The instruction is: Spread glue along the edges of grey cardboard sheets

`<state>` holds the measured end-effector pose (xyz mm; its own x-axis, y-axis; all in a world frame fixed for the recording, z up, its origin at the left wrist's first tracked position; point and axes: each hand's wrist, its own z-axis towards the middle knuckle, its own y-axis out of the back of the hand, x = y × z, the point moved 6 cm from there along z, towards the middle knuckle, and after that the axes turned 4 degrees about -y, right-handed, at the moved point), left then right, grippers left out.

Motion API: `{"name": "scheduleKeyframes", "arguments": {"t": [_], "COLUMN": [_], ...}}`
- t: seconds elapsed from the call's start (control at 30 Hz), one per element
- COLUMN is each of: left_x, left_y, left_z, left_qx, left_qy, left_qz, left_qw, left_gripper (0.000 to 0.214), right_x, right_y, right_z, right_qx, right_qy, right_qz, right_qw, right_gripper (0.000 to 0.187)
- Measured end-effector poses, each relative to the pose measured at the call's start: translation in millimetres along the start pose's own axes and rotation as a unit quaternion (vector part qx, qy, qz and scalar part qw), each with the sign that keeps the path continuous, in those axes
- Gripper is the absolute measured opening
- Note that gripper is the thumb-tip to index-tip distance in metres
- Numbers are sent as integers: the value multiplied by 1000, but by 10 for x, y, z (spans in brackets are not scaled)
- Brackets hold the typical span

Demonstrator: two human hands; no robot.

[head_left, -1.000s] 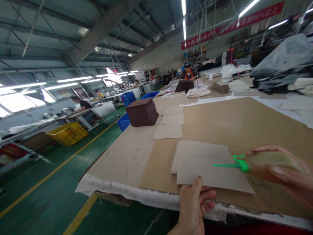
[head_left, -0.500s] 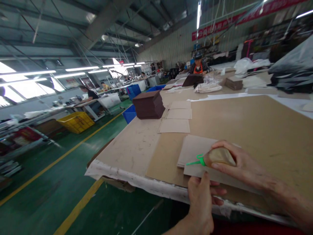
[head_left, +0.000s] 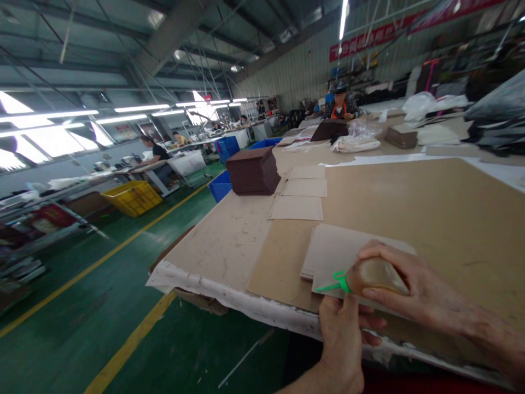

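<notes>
My right hand (head_left: 404,279) is wrapped round a squeeze bottle (head_left: 376,275) of tan liquid, tilted on its side. Its green nozzle (head_left: 332,284) points left, over the near left corner of the top sheet. That pale sheet (head_left: 348,243) lies on a small, slightly fanned stack of similar sheets (head_left: 308,268) near the table's front edge. My left hand (head_left: 342,334) is at that edge, just below the nozzle. Its fingers are apart, with the tips close to the sheet's near edge; whether they touch it I cannot tell.
A tall stack of dark brown pieces (head_left: 253,172) stands at the table's left side. Beside it lie several pale sheets (head_left: 297,208) in an overlapping row. Plastic bags (head_left: 356,141) and more piles are farther back. A co-worker (head_left: 339,104) sits at the far end. A yellow bin (head_left: 133,197) stands across the aisle.
The whole view has shifted a little to the right. Both hands and the bottle keep nearly the same pose, and the nozzle tip stays near the sheet's corner.
</notes>
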<state>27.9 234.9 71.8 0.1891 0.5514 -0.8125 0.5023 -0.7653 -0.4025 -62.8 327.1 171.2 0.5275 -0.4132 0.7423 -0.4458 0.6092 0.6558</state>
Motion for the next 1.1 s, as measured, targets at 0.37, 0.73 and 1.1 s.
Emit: {"name": "scheduleKeyframes", "arguments": {"t": [0.37, 0.73, 1.1], "left_x": [79, 182, 153], "left_y": [28, 70, 69], "left_z": [73, 161, 144], "left_qx": [-25, -28, -30], "left_qy": [16, 15, 4], "left_qz": [28, 11, 20], "left_qw": [999, 999, 999], "left_gripper": [27, 31, 32], "right_x": [-299, -158, -445], "right_y": [207, 216, 345], "right_z": [460, 477, 751], "right_qx": [-127, -29, -135], "right_qy": [-49, -53, -84], "right_qz": [-77, -52, -81], "right_qw": [988, 997, 984], "right_gripper": [40, 36, 40]}}
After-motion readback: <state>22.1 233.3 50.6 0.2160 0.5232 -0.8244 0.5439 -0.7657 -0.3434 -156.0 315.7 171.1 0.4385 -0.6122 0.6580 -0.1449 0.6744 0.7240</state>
